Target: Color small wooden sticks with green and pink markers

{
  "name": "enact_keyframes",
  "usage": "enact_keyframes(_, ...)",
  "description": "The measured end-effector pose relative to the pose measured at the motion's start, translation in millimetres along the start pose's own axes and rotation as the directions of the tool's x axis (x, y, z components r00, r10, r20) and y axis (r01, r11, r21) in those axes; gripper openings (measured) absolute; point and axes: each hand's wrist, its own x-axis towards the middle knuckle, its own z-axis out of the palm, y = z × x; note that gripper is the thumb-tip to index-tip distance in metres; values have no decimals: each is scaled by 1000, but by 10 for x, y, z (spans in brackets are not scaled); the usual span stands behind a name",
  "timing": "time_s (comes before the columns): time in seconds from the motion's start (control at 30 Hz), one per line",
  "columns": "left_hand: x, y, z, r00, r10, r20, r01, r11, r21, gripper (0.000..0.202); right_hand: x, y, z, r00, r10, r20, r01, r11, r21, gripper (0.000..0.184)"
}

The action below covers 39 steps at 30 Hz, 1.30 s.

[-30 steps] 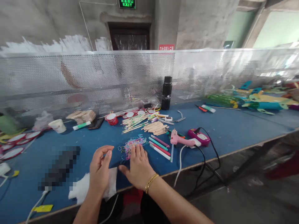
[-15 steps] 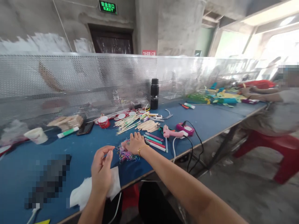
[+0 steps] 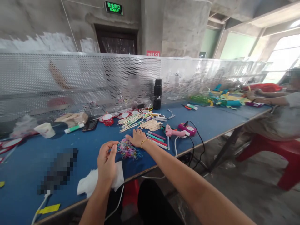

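Observation:
On the blue table, a tangled pile of thin, colourful rubber bands lies between my two hands. My right hand rests palm down at the pile's right rear edge, its fingers spread and its thumb touching the bands. At the pile's left side is my left hand, thumb and index finger pinched together; whatever is between the tips is too small to make out. White tissue lies under and beside my left wrist. Several coloured pens lie just right of my right hand.
Wooden sticks lie behind the pile, with a black bottle farther back. A pink glue gun and its cables are on the right. A paper cup and phone stand left. A person sits at the far right.
My right hand has drawn back slightly off the pile, so more of the bands show. My left hand stays pinched near the pile's left edge. The camera view has shifted a little left.

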Motion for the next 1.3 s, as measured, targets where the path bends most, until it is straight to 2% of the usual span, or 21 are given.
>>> enact_keyframes(0.07,-3,23,1,1000,-13,-7,13,1000,-10,31,18,-7,7,998,-43,38,43,999,1,77)
enact_keyframes(0.17,-10,37,1,1000,-27,-13,27,999,-20,32,-122,-14,3,963,-251,102,239,964,115,64)
enact_keyframes(0.2,-13,35,2,999,-31,-17,31,999,-21,32,-208,9,-7,948,-306,92,289,943,164,64)
enact_keyframes(0.23,-16,32,4,999,-36,-23,35,999,-23,31,-307,46,-19,950,-309,52,294,936,192,67)
enact_keyframes(0.3,-21,22,12,998,-48,-38,47,998,-34,32,-522,142,-33,980,-199,-18,199,968,156,80)
enact_keyframes(0.37,-26,10,24,997,-57,-60,54,997,-58,34,-717,205,-15,999,-49,-17,51,992,114,94)
enact_keyframes(0.47,-29,-13,43,992,-75,-100,64,992,-110,36,-878,118,81,999,-11,-32,13,998,67,106)
enact_keyframes(0.63,-27,-68,37,986,-87,-143,70,991,-116,41,-745,-308,238,995,-103,11,102,993,65,104)
enact_keyframes(0.73,-23,-70,36,982,-105,-156,84,987,-135,43,-568,-423,232,987,-157,-30,159,985,72,97)
enact_keyframes(0.83,-1,-40,58,967,-200,-158,165,964,-210,43,-383,-382,196,981,-164,-102,168,985,36,87)
enact_keyframes(0.93,41,-14,78,942,-285,-179,224,927,-299,41,-233,-292,191,984,-177,6,177,984,19,83)
enact_keyframes(1.03,83,-4,72,936,-300,-186,232,920,-315,42,-158,-229,212,940,-337,52,330,938,106,74)
enact_keyframes(1.1,103,1,62,938,-299,-175,238,923,-301,44,-154,-211,215,933,-360,23,353,925,137,72)
enact_keyframes(1.23,160,37,47,936,-311,-167,247,914,-321,49,-259,-199,148,922,-378,79,368,923,113,68)
enact_keyframes(1.3,221,78,38,943,-300,-144,244,919,-310,51,-360,-182,85,916,-401,22,396,911,112,64)
